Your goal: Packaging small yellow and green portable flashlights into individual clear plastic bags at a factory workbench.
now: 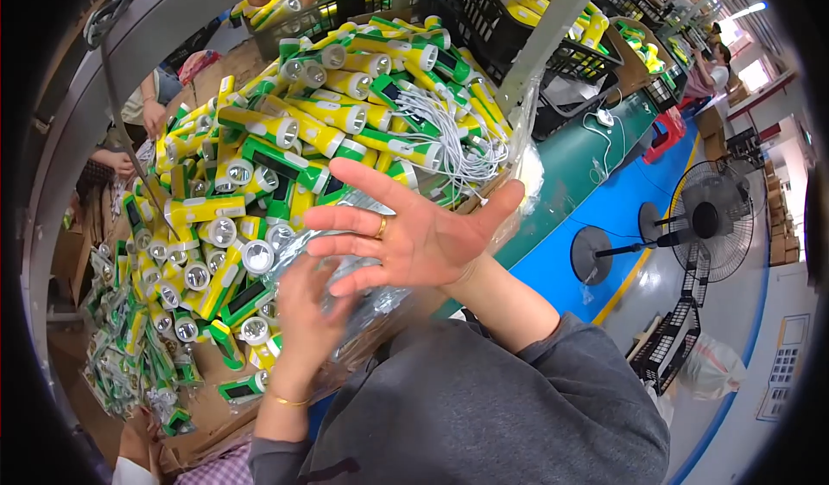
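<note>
My right hand (414,234) is raised palm up over the work table, fingers spread and holding nothing, with a ring on one finger. My left hand (306,316) is just below and left of it; motion smears its fingers, so I cannot tell whether it grips anything. Under and beside both hands lie silvery clear plastic bags (380,305). Beyond them spreads a large heap of yellow-and-green flashlights (332,114) with clear round lenses. A bundle of white cables (462,152) rests on the heap's right side.
Flashlights in clear bags (129,351) pile at the lower left. Co-workers' hands (154,118) reach in from the left, top and lower left. A metal post (553,36) rises beside black crates (579,62). A green tabletop (566,178) and a floor fan (704,219) are at right.
</note>
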The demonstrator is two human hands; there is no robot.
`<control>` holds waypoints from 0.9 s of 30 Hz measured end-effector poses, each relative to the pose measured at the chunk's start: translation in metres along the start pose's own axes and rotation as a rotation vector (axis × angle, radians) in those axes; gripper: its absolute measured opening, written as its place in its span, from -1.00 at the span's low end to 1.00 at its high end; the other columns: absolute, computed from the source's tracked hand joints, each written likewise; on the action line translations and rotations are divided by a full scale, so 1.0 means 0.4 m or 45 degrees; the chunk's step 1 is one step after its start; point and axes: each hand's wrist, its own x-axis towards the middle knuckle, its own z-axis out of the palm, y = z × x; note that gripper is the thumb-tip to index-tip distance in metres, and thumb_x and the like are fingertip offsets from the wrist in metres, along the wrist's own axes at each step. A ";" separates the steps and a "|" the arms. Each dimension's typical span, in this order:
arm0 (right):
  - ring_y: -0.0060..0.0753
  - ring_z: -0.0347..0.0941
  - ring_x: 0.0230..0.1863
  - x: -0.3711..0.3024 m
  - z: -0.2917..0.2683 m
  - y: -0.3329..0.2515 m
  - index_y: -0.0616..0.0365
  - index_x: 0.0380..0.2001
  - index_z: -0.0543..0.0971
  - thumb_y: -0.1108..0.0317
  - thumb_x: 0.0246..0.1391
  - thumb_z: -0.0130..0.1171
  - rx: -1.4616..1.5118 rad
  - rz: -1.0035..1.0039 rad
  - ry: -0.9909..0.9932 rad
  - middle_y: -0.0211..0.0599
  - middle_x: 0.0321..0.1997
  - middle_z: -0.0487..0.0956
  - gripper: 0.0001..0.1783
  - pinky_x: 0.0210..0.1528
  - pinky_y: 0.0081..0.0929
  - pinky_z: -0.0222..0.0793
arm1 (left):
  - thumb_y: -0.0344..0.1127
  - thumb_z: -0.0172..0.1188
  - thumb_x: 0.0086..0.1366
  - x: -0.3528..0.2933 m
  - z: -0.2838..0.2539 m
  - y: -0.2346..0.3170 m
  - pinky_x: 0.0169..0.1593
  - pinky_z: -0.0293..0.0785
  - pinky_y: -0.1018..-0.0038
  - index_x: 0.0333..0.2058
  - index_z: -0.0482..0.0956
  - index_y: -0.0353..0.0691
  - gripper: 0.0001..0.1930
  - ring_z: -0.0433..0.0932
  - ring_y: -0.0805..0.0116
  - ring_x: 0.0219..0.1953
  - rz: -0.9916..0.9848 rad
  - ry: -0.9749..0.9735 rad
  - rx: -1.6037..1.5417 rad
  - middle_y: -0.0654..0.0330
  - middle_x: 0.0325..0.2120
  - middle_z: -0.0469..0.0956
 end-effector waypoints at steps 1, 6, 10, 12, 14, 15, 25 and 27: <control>0.12 -0.33 0.45 -0.004 0.005 -0.007 -0.04 0.36 -0.46 -0.63 -0.43 0.10 0.010 -0.011 -0.027 0.15 0.44 -0.30 0.52 0.32 0.25 -0.22 | -0.39 0.37 -0.08 0.018 0.028 0.024 -0.03 0.36 0.20 -0.10 0.53 -0.25 -0.52 0.44 -0.02 -0.06 -0.101 -0.131 -0.099 0.00 -0.09 0.47; 0.14 -0.33 0.45 -0.024 0.012 -0.047 -0.03 0.35 -0.48 -0.63 -0.34 0.03 0.143 -0.038 -0.057 0.16 0.44 -0.30 0.47 0.30 0.28 -0.19 | -0.41 0.33 -0.04 -0.023 0.093 -0.012 -0.03 0.37 0.19 -0.05 0.51 -0.26 -0.51 0.45 -0.01 -0.04 -0.218 -0.222 -0.072 -0.01 -0.02 0.44; 0.08 -0.25 0.45 -0.037 0.017 -0.103 -0.01 0.37 -0.09 -0.58 -0.18 -0.07 0.119 0.012 -0.066 0.05 0.45 -0.18 0.21 0.28 0.22 -0.07 | -0.42 0.32 -0.02 -0.025 0.082 -0.004 0.03 0.38 0.23 -0.10 0.54 -0.27 -0.57 0.45 0.00 0.00 -0.323 -0.217 -0.120 0.00 0.01 0.45; -0.06 -0.10 0.37 -0.059 -0.030 -0.106 -0.04 0.13 0.23 -0.53 -0.10 -0.12 0.138 -0.010 -0.017 -0.11 0.35 0.05 -0.07 0.24 0.07 0.02 | -0.42 0.32 -0.02 -0.016 0.083 0.021 0.05 0.38 0.24 -0.12 0.55 -0.28 -0.59 0.44 0.00 0.02 -0.320 -0.205 -0.054 0.00 0.00 0.46; -0.19 0.06 0.30 -0.067 -0.057 -0.112 -0.08 -0.12 0.54 -0.49 -0.02 -0.17 0.165 -0.016 0.026 -0.28 0.24 0.28 -0.24 0.21 -0.09 0.11 | -0.42 0.32 -0.02 -0.005 0.092 0.045 0.07 0.38 0.26 -0.14 0.56 -0.28 -0.61 0.44 0.00 0.03 -0.328 -0.181 0.014 0.00 -0.01 0.47; -0.33 0.11 0.13 -0.069 -0.060 -0.114 -0.10 -0.41 0.48 -0.45 0.01 -0.17 0.151 -0.114 0.095 -0.43 0.02 0.33 -0.36 0.09 -0.25 0.12 | -0.41 0.34 -0.04 0.002 0.107 0.060 0.06 0.38 0.27 -0.15 0.57 -0.28 -0.60 0.44 0.00 0.03 -0.354 -0.155 0.029 -0.01 -0.01 0.47; -0.29 0.15 0.16 -0.078 -0.038 -0.175 -0.15 -0.17 0.36 -0.58 -0.56 0.16 0.336 -0.189 -0.220 -0.41 0.11 0.24 -0.06 0.12 -0.21 0.16 | -0.37 0.42 -0.11 -0.042 0.107 0.019 0.09 0.38 0.32 -0.16 0.61 -0.26 -0.56 0.45 0.08 0.06 -0.639 -0.033 -0.101 0.00 0.03 0.45; -0.16 0.09 0.31 -0.078 -0.010 -0.198 -0.16 0.14 0.28 -0.62 -0.70 0.18 0.297 -0.086 -0.187 -0.27 0.31 0.15 0.25 0.24 -0.11 0.12 | -0.39 0.41 -0.08 -0.038 0.102 0.014 0.10 0.37 0.33 -0.15 0.61 -0.25 -0.57 0.45 0.11 0.06 -0.650 -0.056 -0.125 0.02 0.04 0.45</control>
